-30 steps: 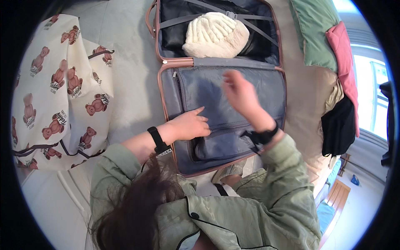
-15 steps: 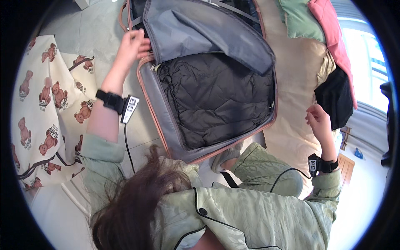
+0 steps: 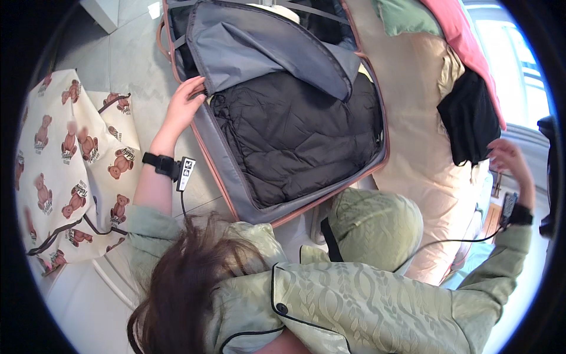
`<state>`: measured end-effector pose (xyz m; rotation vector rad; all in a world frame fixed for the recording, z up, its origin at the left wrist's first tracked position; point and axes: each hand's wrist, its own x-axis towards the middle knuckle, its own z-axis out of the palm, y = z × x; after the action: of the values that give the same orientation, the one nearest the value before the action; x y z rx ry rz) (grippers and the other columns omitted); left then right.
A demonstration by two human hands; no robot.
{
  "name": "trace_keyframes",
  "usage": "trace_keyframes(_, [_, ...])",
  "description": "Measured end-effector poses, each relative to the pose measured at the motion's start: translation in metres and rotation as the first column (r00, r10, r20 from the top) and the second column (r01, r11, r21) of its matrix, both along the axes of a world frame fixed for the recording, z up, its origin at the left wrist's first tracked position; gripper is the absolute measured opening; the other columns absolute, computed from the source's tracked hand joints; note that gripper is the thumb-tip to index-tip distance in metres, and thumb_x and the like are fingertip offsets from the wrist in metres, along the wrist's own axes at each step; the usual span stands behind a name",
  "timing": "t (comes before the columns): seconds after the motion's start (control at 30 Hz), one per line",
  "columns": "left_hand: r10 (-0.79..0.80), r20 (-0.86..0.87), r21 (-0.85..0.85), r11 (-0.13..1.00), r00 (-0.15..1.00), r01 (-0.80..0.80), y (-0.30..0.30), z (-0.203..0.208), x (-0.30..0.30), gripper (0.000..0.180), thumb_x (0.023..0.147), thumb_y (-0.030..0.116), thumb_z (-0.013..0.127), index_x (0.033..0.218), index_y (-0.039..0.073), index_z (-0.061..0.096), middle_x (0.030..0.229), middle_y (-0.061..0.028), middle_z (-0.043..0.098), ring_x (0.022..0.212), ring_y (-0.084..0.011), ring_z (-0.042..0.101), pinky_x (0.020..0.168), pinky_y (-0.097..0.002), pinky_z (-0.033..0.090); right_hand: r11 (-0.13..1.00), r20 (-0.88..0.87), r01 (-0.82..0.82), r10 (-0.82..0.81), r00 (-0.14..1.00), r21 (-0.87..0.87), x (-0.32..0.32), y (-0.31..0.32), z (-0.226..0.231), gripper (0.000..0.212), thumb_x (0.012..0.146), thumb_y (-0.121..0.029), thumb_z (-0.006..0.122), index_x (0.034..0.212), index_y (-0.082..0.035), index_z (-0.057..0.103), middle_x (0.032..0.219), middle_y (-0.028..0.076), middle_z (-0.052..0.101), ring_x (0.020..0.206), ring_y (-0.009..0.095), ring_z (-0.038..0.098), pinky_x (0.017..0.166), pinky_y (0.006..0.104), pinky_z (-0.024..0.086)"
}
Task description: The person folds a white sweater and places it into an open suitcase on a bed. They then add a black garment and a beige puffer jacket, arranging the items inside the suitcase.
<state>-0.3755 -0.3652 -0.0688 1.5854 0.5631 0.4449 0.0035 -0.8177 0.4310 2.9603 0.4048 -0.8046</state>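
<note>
An open suitcase (image 3: 205,138) with a pink rim lies before me. A folded black padded garment (image 3: 300,138) fills its near half. The grey lining flap (image 3: 259,50) is folded back over the far part, partly covering the garment's far edge. My left hand (image 3: 184,106) rests at the suitcase's left rim, fingers stretched out by the flap's corner; no grip on it shows. On the bed at the right lies a black cloth (image 3: 469,121) with thin straps. At its lower right edge is my right hand (image 3: 510,158), fingers apart and slightly bent, fingertips at the cloth.
The cream bed (image 3: 413,118) runs along the suitcase's right side. A green pillow (image 3: 407,16) and a pink cloth (image 3: 466,47) lie toward its far end. At left stands a cream fabric with printed bears (image 3: 76,171). My bent knee (image 3: 377,230) is close to the suitcase's near edge.
My right hand has moved right to the black cloth's edge. My left hand has come nearer along the suitcase's left rim. The flap hangs less far to the right.
</note>
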Motion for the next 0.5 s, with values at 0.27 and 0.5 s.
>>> trace_keyframes(0.27, [0.148,-0.304,0.497,0.867,0.941,0.024,0.002,0.045,-0.058,0.025,0.084,0.003,0.059,0.108,0.007,0.064,0.130,-0.0099,0.053,0.120,-0.0258,0.051,0.088,-0.0333,0.050,0.959,-0.518,-0.277,0.205,0.831,-0.065,0.069,0.053,-0.141,0.023,0.089,-0.018,0.062,0.108,-0.006,0.068,0.090,-0.001,0.068,0.081,0.008,0.061,0.069,0.0249,0.050])
trace_keyframes(0.5, [0.320,-0.936,0.297,0.490,0.148,0.819,0.025,0.156,-0.157,0.023,0.076,0.003,0.061,0.099,0.006,0.065,0.110,-0.0147,0.061,0.095,-0.0321,0.063,0.082,-0.0392,0.051,0.788,-0.751,-0.472,0.573,0.328,0.395,-0.006,0.106,-0.409,0.052,0.086,-0.015,0.062,0.137,-0.020,0.052,0.095,0.005,0.065,0.081,0.016,0.062,0.073,0.0298,0.051])
